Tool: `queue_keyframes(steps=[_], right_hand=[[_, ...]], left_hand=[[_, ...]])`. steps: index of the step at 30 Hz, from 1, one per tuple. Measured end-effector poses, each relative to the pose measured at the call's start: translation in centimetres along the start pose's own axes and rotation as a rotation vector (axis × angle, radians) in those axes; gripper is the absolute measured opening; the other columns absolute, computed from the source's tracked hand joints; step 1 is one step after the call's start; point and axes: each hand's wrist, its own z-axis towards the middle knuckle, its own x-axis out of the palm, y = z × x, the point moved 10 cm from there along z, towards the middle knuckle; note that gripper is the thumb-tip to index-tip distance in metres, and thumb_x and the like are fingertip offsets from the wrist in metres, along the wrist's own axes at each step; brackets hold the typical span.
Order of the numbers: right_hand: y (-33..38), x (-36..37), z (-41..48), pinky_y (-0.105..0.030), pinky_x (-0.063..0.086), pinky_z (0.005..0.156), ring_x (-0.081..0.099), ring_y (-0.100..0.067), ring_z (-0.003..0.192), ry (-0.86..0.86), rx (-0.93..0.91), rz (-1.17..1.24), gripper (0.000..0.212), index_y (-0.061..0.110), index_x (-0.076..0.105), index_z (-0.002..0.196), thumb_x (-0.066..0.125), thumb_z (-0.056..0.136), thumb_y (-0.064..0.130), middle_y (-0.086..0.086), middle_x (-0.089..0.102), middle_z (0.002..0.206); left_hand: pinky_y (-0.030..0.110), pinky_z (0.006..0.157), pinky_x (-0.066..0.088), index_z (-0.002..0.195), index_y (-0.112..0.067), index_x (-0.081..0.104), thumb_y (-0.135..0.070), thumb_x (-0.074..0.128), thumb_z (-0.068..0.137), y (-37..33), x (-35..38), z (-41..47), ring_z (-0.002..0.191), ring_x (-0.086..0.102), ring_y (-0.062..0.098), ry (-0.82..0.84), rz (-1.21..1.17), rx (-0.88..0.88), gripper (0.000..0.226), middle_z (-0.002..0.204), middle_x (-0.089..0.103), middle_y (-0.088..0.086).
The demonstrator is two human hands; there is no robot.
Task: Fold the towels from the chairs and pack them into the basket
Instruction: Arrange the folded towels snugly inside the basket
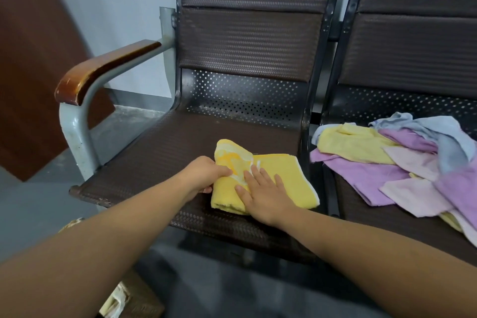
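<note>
A yellow towel (284, 173) lies partly folded on the seat of the left chair (165, 152). My left hand (206, 173) grips its left edge, where a flap is lifted and turned over. My right hand (263, 193) lies flat on the towel with fingers straight, pressing it down. On the right chair seat (387, 224) sits a loose pile of towels (402, 162): yellow, purple, pale pink and light blue. A woven basket (129, 299) shows partly at the bottom left, below my left forearm.
The left chair has a wooden armrest (103, 67) on a grey metal frame. A dark metal bar (307, 152) separates the two seats. A brown panel (33, 59) leans by the wall at left. Grey floor lies under and in front of the chairs.
</note>
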Motion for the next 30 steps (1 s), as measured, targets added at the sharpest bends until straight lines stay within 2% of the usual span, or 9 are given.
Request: queue_keyframes(steps=[6,10,13,14,16,20,23,26,30], right_hand=[[4.8,-1.0,0.5,-0.035,0.017,0.121,0.024,-0.021,0.15,0.055,-0.061,0.64,0.058,0.021,0.024,0.157,0.038,0.106,0.044,0.0,0.026,0.163],[3.0,-3.0,0.9,-0.032,0.045,0.095,0.055,-0.019,0.114,-0.046,0.001,1.052,0.05,0.031,0.054,0.138,0.066,0.092,0.013,-0.003,0.054,0.126],[0.6,-4.8,1.1,-0.035,0.055,0.073,0.066,-0.023,0.085,-0.084,0.136,1.273,0.022,0.015,0.069,0.116,0.057,0.1,0.026,-0.012,0.07,0.102],[-0.7,-5.1,1.0,-0.036,0.057,0.071,0.069,-0.025,0.083,-0.1,0.212,1.323,0.033,0.011,0.069,0.111,0.056,0.1,0.039,-0.013,0.073,0.1],[-3.1,-5.5,0.9,-0.038,0.058,0.068,0.071,-0.028,0.087,-0.101,0.348,1.258,0.049,0.007,0.066,0.11,0.059,0.094,0.053,-0.013,0.074,0.101],[-5.9,-4.6,-0.6,-0.032,0.055,0.056,0.066,-0.027,0.083,-0.041,0.484,1.056,0.032,0.001,0.054,0.116,0.068,0.094,0.019,-0.015,0.064,0.1],[-6.6,-4.1,-0.8,-0.038,0.055,0.075,0.063,-0.03,0.099,-0.025,0.504,1.021,0.025,0.006,0.047,0.119,0.056,0.096,0.007,-0.014,0.057,0.104],[-6.9,-3.7,-0.2,-0.039,0.053,0.086,0.059,-0.031,0.108,-0.011,0.494,0.978,0.038,0.004,0.044,0.132,0.049,0.094,0.004,-0.015,0.054,0.115],[-6.9,-3.2,0.0,-0.041,0.054,0.089,0.059,-0.033,0.109,0.041,0.487,0.938,0.044,0.002,0.044,0.139,0.049,0.095,0.0,-0.018,0.054,0.127]], left_hand=[[0.029,0.055,0.041,0.108,-0.012,0.059,-0.029,0.07,0.085,-3.2,-4.4,-2.4,0.079,0.059,0.013,-0.228,0.107,0.105,0.03,0.096,0.063,0.003],[0.03,0.057,0.043,0.108,-0.013,0.059,-0.03,0.069,0.085,-4.5,-5.0,-3.6,0.082,0.061,0.016,-0.272,0.136,0.144,0.03,0.099,0.064,0.004],[0.027,0.059,0.048,0.109,-0.009,0.062,-0.03,0.061,0.095,-5.5,-1.4,-3.8,0.075,0.063,0.013,-0.025,-0.169,0.169,0.025,0.095,0.065,0.003],[0.026,0.062,0.05,0.108,-0.007,0.062,-0.027,0.057,0.098,-5.9,0.1,-4.0,0.071,0.062,0.014,0.086,-0.298,0.159,0.022,0.092,0.064,0.006],[0.027,0.069,0.051,0.109,-0.005,0.063,-0.022,0.056,0.099,-6.5,1.8,-3.9,0.075,0.065,0.018,0.188,-0.385,0.164,0.02,0.093,0.067,0.009],[0.03,0.07,0.056,0.106,-0.007,0.063,-0.015,0.054,0.098,-5.3,2.2,-2.9,0.078,0.062,0.017,0.096,-0.2,0.156,0.015,0.095,0.067,0.009],[0.037,0.074,0.06,0.095,-0.008,0.059,-0.014,0.056,0.095,-3.0,2.5,-1.6,0.083,0.059,0.018,0.012,-0.064,0.042,0.007,0.093,0.06,0.01],[0.031,0.064,0.056,0.116,-0.008,0.056,-0.029,0.062,0.094,-1.0,2.8,-0.4,0.101,0.062,0.023,-0.03,-0.09,-0.061,0.031,0.116,0.061,0.011],[0.031,0.065,0.055,0.126,-0.01,0.053,-0.051,0.072,0.082,0.3,3.3,0.4,0.09,0.063,0.021,-0.041,-0.201,-0.134,0.063,0.111,0.064,0.006]])
